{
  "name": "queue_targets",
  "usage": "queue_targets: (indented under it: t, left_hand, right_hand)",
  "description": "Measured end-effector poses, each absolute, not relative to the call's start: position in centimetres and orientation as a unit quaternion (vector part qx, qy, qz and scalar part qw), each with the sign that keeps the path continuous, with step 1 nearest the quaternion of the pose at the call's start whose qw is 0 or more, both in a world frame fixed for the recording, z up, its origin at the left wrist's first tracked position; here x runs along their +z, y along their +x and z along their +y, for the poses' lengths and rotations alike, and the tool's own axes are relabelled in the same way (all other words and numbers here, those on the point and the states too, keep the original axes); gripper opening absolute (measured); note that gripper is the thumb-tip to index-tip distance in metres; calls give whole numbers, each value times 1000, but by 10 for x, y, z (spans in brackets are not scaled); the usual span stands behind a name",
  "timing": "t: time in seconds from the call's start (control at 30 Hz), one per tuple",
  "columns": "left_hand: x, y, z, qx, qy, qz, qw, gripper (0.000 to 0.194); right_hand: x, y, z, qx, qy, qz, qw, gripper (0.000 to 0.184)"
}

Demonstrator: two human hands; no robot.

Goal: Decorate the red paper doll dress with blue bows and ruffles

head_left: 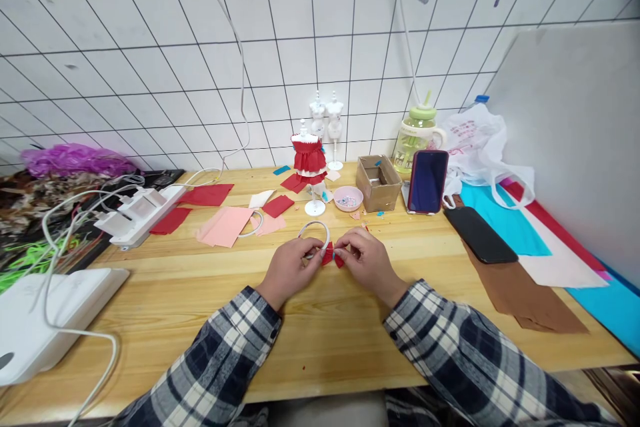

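A small red piece [327, 255], pinched in at its middle like a bow, is held between my two hands above the table. On its left end my left hand [294, 265] is closed, thumb and fingers pinching. The fingers of my right hand [367, 259] pinch the right end, where a speck of blue shows. A thin white ring [327, 233], like a nearly used tape roll, stands upright against my left fingers; whether they grip it too is hard to tell. Just beyond, a miniature dress form [315, 205] wears a red ruffled dress [309, 155].
Pink sheets [227, 227] and red pieces [207, 195] lie to the left, near a white power strip [133, 217]. A pink bowl [349, 197], cardboard box [379, 190], propped phone [427, 181] and green-lidded bottle [417, 133] stand behind. A black phone [480, 233] rests on brown sheets [525, 297].
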State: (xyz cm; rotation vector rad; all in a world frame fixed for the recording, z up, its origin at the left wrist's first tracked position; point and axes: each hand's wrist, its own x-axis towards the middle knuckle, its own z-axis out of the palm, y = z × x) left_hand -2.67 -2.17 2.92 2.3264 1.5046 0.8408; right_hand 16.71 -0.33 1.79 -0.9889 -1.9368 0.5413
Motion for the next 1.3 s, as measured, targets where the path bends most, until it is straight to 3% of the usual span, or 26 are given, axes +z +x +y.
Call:
queue_targets:
  t: [0.13,0.43,0.63,0.73,0.9,1.0,1.1,1.2,1.3]
  left_hand:
    - [30,-26,-21,298,805,501,111,16]
    - [29,-26,-18,366,748,514,205,21]
    - [20,-39,-8,398,688,572,203,29]
    - [16,-69,8,427,608,654,144,34]
    - [12,-105,28,259,679,687,15,31]
    - [14,-94,25,252,691,677,-28,35]
    - [19,-67,11,304,733,608,24,36]
    - [25,-37,-7,296,774,545,125,36]
    - [29,-18,-20,291,789,517,156,31]
  right_hand:
    - [19,166,-6,212,-388,-788,428,6]
    - [18,160,-9,181,-364,-815,413,12]
    - [19,162,-9,195,-356,-794,452,11]
    - [18,170,-4,205,-381,-758,487,8]
    - [10,177,11,267,-442,-714,472,6]
    - [6,175,14,299,-450,-714,446,4]
    - [7,171,10,337,-432,-724,418,4]
    - [9,168,5,362,-413,-733,401,4]
    - [9,166,3,370,-405,-735,399,6]
